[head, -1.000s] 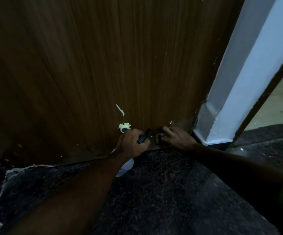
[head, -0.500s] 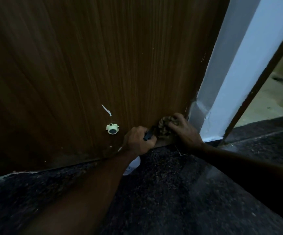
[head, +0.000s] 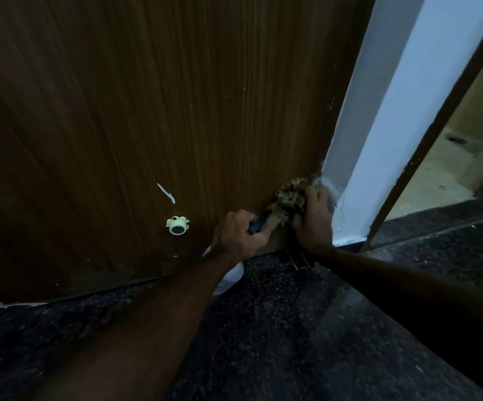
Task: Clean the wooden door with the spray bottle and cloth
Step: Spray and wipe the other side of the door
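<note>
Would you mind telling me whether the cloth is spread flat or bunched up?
Bunched up: the cloth is crumpled under the right hand against the door.

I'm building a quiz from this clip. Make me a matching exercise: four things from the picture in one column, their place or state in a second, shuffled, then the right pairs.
Things
1. cloth
2. spray bottle
3. pale green door stopper
4. white door frame

Places or states
A. fixed low on the wooden door, left of both hands
B. gripped in the left hand
C. standing just right of the door's edge
D. pressed by the right hand against the door's bottom right corner

Pairs: 1-D, 2-B, 3-A, 4-C
</note>
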